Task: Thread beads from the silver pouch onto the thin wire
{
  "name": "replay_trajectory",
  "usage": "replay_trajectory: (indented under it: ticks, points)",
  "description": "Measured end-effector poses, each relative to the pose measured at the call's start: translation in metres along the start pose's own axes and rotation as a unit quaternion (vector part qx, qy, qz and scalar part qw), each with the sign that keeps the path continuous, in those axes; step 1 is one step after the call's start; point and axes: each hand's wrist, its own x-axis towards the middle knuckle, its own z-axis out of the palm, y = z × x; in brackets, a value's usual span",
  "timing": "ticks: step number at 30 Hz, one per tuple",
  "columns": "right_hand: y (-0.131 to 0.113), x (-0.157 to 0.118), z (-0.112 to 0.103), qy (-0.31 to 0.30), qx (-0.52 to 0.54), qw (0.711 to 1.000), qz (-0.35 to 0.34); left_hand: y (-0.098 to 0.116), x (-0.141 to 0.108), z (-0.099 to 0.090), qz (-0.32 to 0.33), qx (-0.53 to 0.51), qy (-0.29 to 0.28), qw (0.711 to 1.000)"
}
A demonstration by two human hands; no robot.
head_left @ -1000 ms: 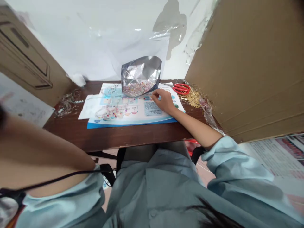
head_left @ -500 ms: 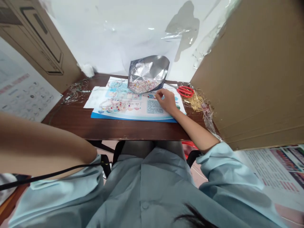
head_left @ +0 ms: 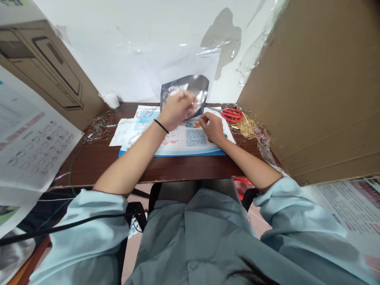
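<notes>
My left hand [head_left: 178, 107], with a black band at the wrist, is over the front of an open silver foil bag [head_left: 199, 84] and blocks most of the beads seen inside it earlier. Its fingers look curled but are blurred by motion. To the right of it, my right hand [head_left: 212, 127] rests on a printed sheet [head_left: 196, 144], thumb and fingertips pinched together near the bag's lower corner. Whatever lies between those fingertips is too small to make out. Beads on the left part of the sheet are mostly behind my left forearm.
Red-handled scissors [head_left: 232, 115] lie right of the bag, beside a pile of gold-coloured pins [head_left: 247, 128] and crumpled clear plastic [head_left: 263, 144]. Tangled clear thread [head_left: 99, 126] is at the left. Cardboard panels [head_left: 308, 91] flank the brown table [head_left: 184, 168].
My left hand has come in from the left, where only the arm showed, to the front of the foil bag. My right hand stays pinched in nearly the same place. The view has shifted slightly.
</notes>
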Motion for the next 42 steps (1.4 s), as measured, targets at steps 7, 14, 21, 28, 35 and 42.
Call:
replay_trajectory:
  ticks: [7, 14, 21, 28, 35, 42]
  points:
    - [0.002, -0.001, 0.002, 0.026, 0.003, 1.0, -0.016, -0.065, 0.0, -0.012, -0.057, 0.004, -0.043, 0.997]
    - [-0.007, -0.001, -0.006, 0.014, -0.058, 0.997, -0.054, -0.072, 0.005, -0.009, -0.059, -0.042, -0.054, 0.996]
    - [-0.013, -0.002, -0.007, -0.008, -0.059, 0.997, -0.046, -0.071, 0.005, -0.008, -0.064, -0.061, -0.032, 0.996]
    - [-0.01, -0.002, -0.006, -0.023, -0.068, 0.996, -0.05, -0.069, 0.009, -0.01, -0.082, -0.083, -0.044, 0.992]
    - [-0.008, -0.002, -0.005, -0.014, -0.073, 0.996, -0.051, -0.073, 0.014, -0.014, -0.077, -0.077, -0.062, 0.992]
    - [-0.007, -0.001, -0.006, -0.011, -0.077, 0.995, -0.056, -0.07, 0.011, -0.012, -0.074, -0.077, -0.077, 0.991]
